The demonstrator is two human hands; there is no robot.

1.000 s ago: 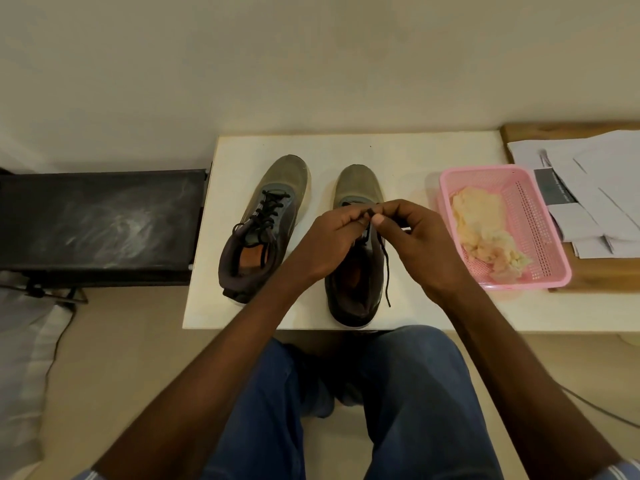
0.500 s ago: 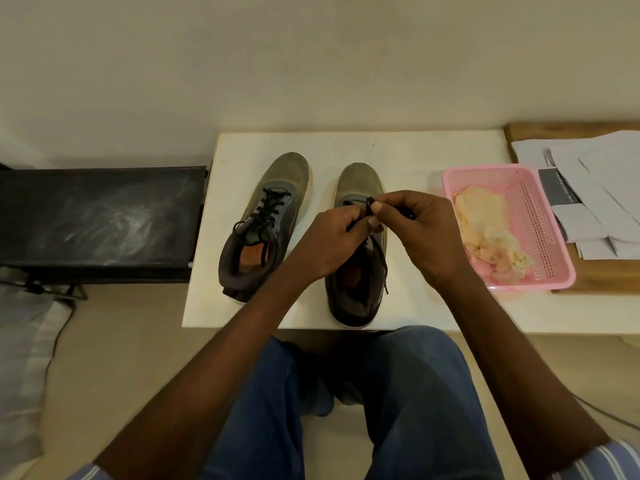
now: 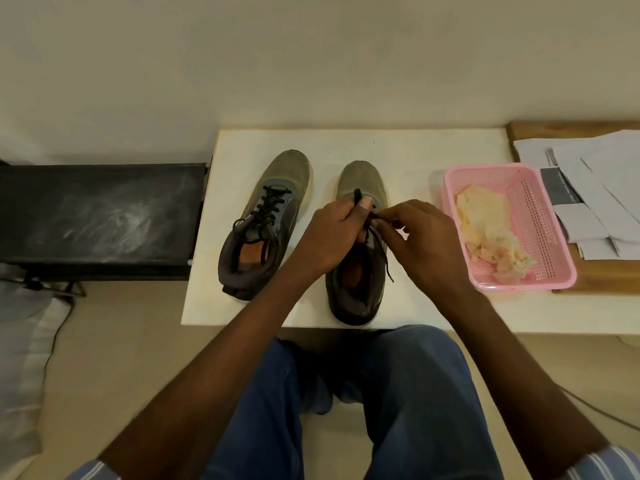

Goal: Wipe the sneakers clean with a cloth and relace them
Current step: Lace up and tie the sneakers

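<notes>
- The olive-grey suede sneaker on the right (image 3: 360, 181) lies on the white counter (image 3: 408, 157) with its toe pointing away from the person and its open heel toward the near edge; its long axis runs straight out from the body.
- The left hand (image 3: 332, 233) sits over the tongue, fingers curled, pinching a loop of the thin black shoelace (image 3: 356, 195) that stands up above the thumb.
- The right hand (image 3: 426, 237) comes in from the right side of the shoe, fingertips pinching the same lace just beside the left thumb; the two hands nearly touch over the eyelets.
- A loose lace end (image 3: 387, 261) trails down the shoe's right side toward the heel, nearer the right hand.
- Judgement: the knot is being formed, so the coming pull should run across the shoe, at right angles to its long axis.
- The matching sneaker on the left (image 3: 266, 220), already laced, lies beside it, toe angled slightly right.
- The crumpled cream cloth (image 3: 485, 223) rests in the pink plastic basket (image 3: 540, 209), right of both hands.
</notes>
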